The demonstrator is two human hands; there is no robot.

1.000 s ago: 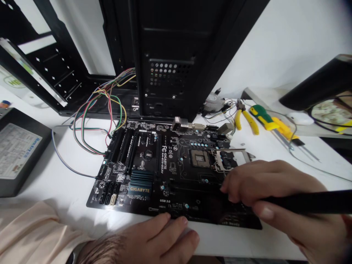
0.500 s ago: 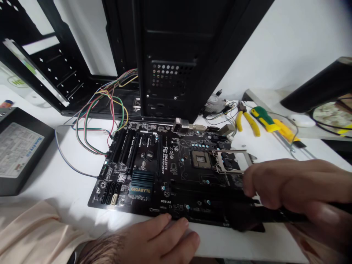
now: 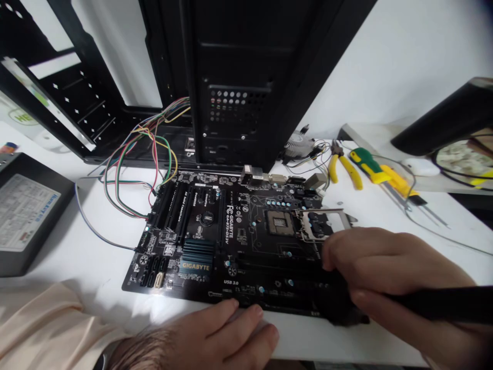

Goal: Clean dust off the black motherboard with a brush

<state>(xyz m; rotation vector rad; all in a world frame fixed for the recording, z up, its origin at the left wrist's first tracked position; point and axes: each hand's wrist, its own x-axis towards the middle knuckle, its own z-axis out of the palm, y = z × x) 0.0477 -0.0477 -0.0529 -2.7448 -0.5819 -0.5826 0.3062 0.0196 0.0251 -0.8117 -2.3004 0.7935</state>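
A black Gigabyte motherboard lies flat on the white table. Its CPU socket is bare, and the metal socket frame stands swung open to the right. My left hand rests at the board's front edge, fingers spread, with nothing in it. Over the board's right end, my right hand is wrapped round the black handle of a brush, whose dark, blurred head touches or hovers over the board's front right part. Coloured wires run from the board's left side to the case.
A black computer case stands behind the board. At the left is a power supply. Back right are a cooler, yellow-handled pliers, a green-yellow tool, a yellow cutter and a black cylinder.
My right hand has moved left with the brush, and more of its handle shows. My left hand stays in place. The whole view has shifted slightly.
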